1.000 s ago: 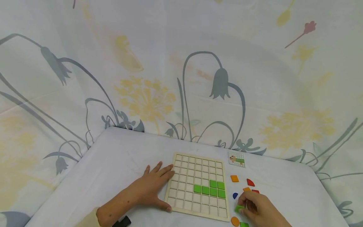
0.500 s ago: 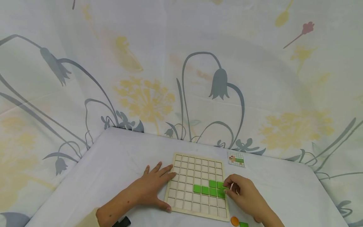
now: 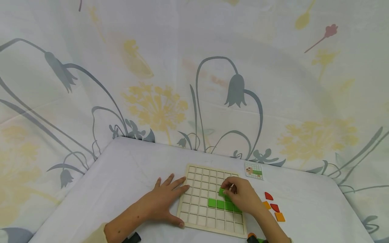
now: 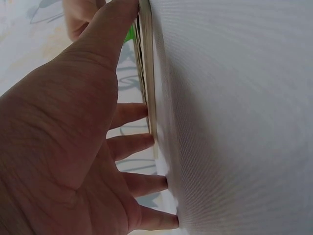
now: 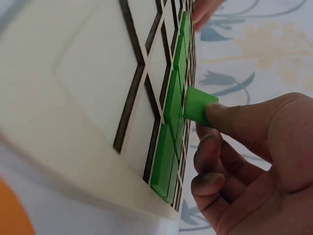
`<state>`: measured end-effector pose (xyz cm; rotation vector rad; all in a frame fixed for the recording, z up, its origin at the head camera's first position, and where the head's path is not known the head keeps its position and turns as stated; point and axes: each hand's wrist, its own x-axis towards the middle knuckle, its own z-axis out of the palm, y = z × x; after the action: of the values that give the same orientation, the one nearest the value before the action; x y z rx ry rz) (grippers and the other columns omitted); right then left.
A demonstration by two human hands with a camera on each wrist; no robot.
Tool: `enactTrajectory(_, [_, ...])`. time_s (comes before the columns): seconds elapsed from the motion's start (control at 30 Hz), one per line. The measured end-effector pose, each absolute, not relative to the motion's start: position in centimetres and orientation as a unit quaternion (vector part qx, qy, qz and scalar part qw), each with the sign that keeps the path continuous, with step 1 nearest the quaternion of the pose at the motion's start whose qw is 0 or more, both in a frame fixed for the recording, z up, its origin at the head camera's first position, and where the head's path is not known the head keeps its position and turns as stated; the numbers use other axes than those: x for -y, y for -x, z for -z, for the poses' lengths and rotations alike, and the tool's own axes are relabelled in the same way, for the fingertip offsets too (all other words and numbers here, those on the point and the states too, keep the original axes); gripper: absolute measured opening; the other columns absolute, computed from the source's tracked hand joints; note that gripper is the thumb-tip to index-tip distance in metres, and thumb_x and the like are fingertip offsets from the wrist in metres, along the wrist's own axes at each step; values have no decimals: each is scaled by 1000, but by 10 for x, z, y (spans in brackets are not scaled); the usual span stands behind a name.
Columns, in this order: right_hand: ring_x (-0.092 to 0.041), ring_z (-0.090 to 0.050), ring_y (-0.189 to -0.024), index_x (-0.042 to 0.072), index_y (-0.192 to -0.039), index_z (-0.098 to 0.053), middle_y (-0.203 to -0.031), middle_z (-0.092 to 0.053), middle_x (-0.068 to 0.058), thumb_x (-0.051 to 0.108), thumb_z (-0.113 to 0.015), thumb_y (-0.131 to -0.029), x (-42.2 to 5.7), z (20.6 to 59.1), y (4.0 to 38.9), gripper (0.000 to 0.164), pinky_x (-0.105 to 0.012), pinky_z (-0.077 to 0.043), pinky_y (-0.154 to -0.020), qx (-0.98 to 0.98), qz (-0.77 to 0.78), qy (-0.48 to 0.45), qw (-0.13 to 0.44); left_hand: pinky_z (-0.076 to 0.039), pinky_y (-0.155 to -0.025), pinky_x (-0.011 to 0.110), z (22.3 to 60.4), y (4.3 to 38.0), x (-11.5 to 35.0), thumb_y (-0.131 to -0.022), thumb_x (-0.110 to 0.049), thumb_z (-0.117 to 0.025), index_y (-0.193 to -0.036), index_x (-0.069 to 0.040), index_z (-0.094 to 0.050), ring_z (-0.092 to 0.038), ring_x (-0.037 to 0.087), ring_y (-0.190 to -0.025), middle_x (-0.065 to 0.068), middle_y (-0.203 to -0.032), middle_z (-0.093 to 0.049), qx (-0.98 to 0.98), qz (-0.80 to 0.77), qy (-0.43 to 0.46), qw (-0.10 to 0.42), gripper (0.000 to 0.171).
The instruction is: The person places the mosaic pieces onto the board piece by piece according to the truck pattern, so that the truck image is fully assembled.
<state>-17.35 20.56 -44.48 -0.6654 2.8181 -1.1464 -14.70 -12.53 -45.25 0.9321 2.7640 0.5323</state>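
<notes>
A pale wooden grid board (image 3: 197, 216) lies on the white table, with a row of green square tiles (image 3: 216, 203) set in its cells. My right hand (image 3: 241, 194) is over the board's right part and pinches one green square tile (image 5: 198, 105) between thumb and fingers, tilted close over the grid in the right wrist view. It partly covers the tiles under it. My left hand (image 3: 164, 200) lies spread at the board's left side, fingertips and thumb at the edge; the left wrist view shows the fingers (image 4: 129, 147) straight along that edge.
Right of the board lie red quarter-round pieces (image 3: 268, 195) and orange squares (image 3: 280, 216). A small pattern card (image 3: 253, 170) sits behind them. An orange piece (image 3: 251, 235) shows at the board's near right corner, partly hidden. A flower-printed cloth (image 3: 194, 84) hangs behind the table.
My right hand has picked up a green tile from the loose pieces and carried it left and away from me over the board. The left hand has stayed in place.
</notes>
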Motion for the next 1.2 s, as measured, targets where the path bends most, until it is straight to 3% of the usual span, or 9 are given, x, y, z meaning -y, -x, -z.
enactTrajectory(0.27, [-5, -55, -68, 13, -96, -73, -87, -68, 6, 2, -76, -96, -201, 446, 173, 11, -25, -49, -62, -901, 371, 223, 27, -21, -115, 83, 451, 146, 126, -71, -78, -82, -164, -18, -42, -19, 53, -158, 11, -174, -29, -929, -175, -313, 88, 118])
enactTrajectory(0.6, [-4, -52, -70, 16, -99, -80, -96, -66, 8, 4, -76, -96, -210, 451, 172, 13, -24, -49, -64, -912, 346, 220, 6, -19, -116, 83, 455, 147, 126, -71, -80, -81, -164, -19, -41, -17, 52, -159, 10, -175, -27, -929, -174, -313, 91, 118])
enactTrajectory(0.8, [-2, -54, -72, 16, -103, -75, -99, -68, 8, 6, -76, -97, -228, 446, 153, 11, -23, -50, -64, -908, 357, 222, 4, -19, -116, 83, 456, 148, 125, -71, -81, -79, -165, -19, -40, -16, 52, -159, 9, -175, -26, -929, -175, -312, 94, 119])
enactTrajectory(1.07, [4, -50, -72, 21, -95, -72, -90, -63, 19, 8, -80, -93, -270, 443, 116, 15, -22, -48, -61, -922, 291, 255, -20, -19, -116, 83, 457, 148, 125, -71, -81, -79, -165, -19, -40, -16, 52, -159, 9, -175, -27, -930, -173, -311, 92, 119])
enactTrajectory(1.2, [3, -45, -71, 19, -97, -73, -86, -57, 16, 19, -84, -91, -291, 440, 106, 13, -21, -43, -61, -943, 254, 207, 60, -19, -116, 83, 458, 148, 127, -71, -81, -79, -165, -20, -40, -16, 52, -159, 9, -175, -27, -931, -170, -308, 91, 119])
